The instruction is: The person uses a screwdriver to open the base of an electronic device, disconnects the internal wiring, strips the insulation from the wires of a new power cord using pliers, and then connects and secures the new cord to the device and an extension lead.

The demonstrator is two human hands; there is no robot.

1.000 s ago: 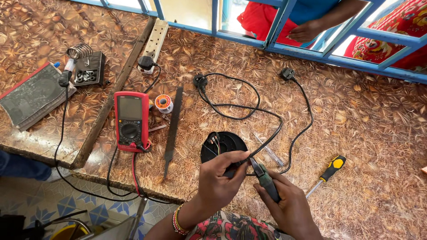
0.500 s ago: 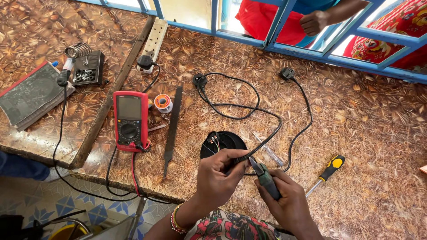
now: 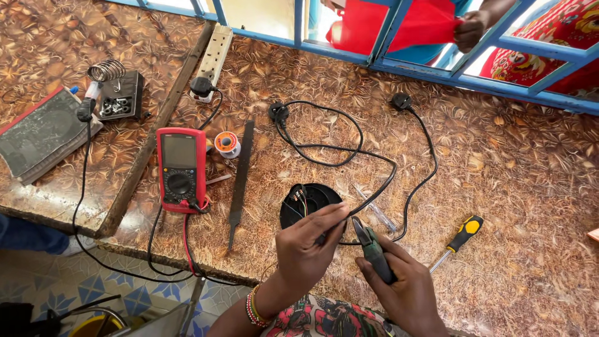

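Around the meter (image 3: 181,168) on my counter (image 3: 524,187)

Solder spool (image 3: 227,144) and file (image 3: 240,175) lie right of it; round base (image 3: 306,198) farther right, screwdriver (image 3: 458,240) beyond; iron stand (image 3: 115,93) behind-left.

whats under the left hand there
A round black part with thin coloured wires lies on the table, partly under the left hand, which pinches a black cable. The part's near edge is hidden.

A red multimeter (image 3: 181,168) lies on the tabletop (image 3: 511,187); its rectangular grey-green screen (image 3: 179,151) sits near the top end.
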